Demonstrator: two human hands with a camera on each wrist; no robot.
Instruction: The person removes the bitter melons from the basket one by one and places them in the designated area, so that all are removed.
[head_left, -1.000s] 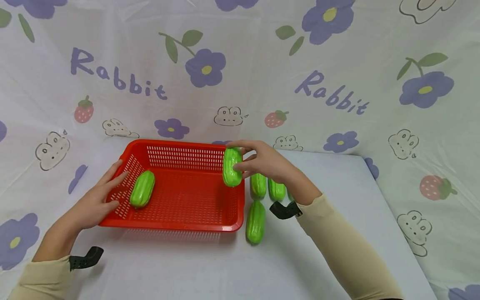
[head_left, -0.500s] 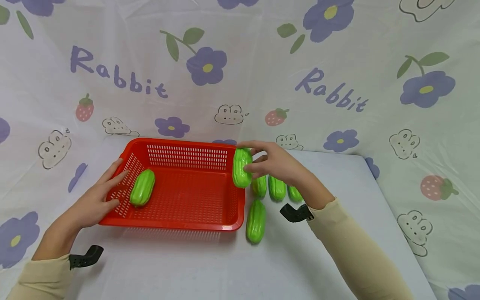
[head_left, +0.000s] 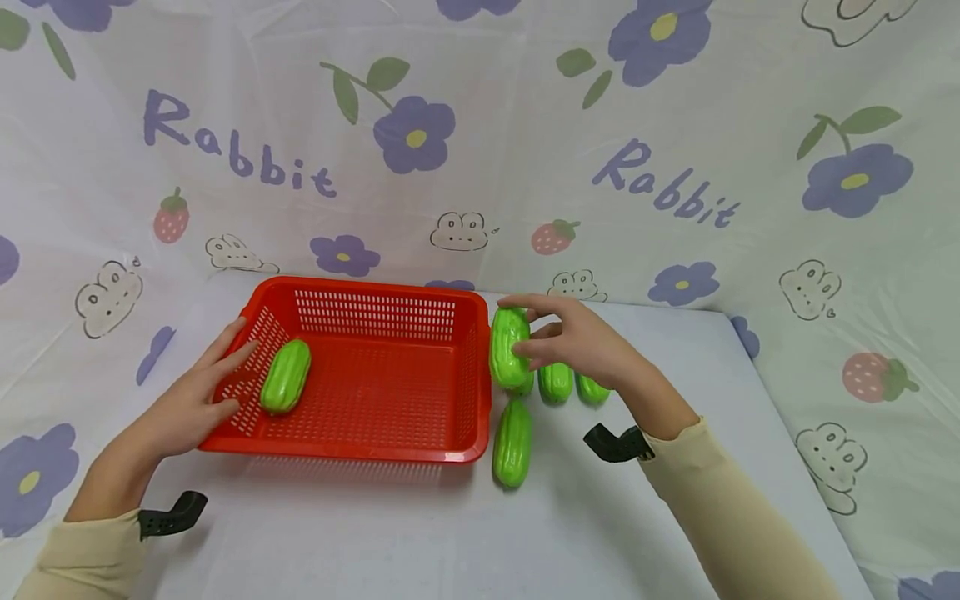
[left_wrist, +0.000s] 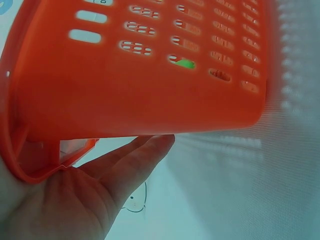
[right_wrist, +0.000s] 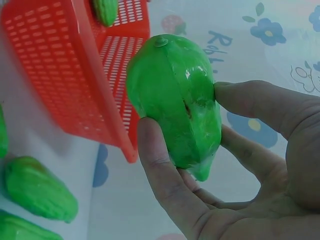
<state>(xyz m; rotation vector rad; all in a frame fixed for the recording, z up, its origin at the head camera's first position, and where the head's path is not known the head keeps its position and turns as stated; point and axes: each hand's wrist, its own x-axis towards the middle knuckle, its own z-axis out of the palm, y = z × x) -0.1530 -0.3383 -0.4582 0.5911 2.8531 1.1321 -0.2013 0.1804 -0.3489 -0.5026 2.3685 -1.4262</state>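
Note:
My right hand (head_left: 581, 340) pinches a glossy green ridged gourd (head_left: 509, 348) between thumb and fingers, just right of the red basket (head_left: 341, 454). The right wrist view shows this gourd (right_wrist: 175, 100) raised in front of the basket's side. With fingers mostly straight, my left hand (head_left: 191, 404) rests on the basket's left rim. In the left wrist view, fingers (left_wrist: 145, 155) of that hand lie along the outer wall. Another green gourd (head_left: 286, 377) lies inside the basket near its left wall.
Right of the basket, a gourd (head_left: 512, 444) lies nearest the front. Behind it are a gourd (head_left: 556, 382) and another gourd (head_left: 592, 389), with one more partly hidden beneath the held one. A printed cloth (head_left: 510, 183) hangs behind the white table (head_left: 675, 467).
My right hand has carried the gourd rightward and slightly lower, from above the basket's right edge to beside it. The left hand and basket have stayed in place.

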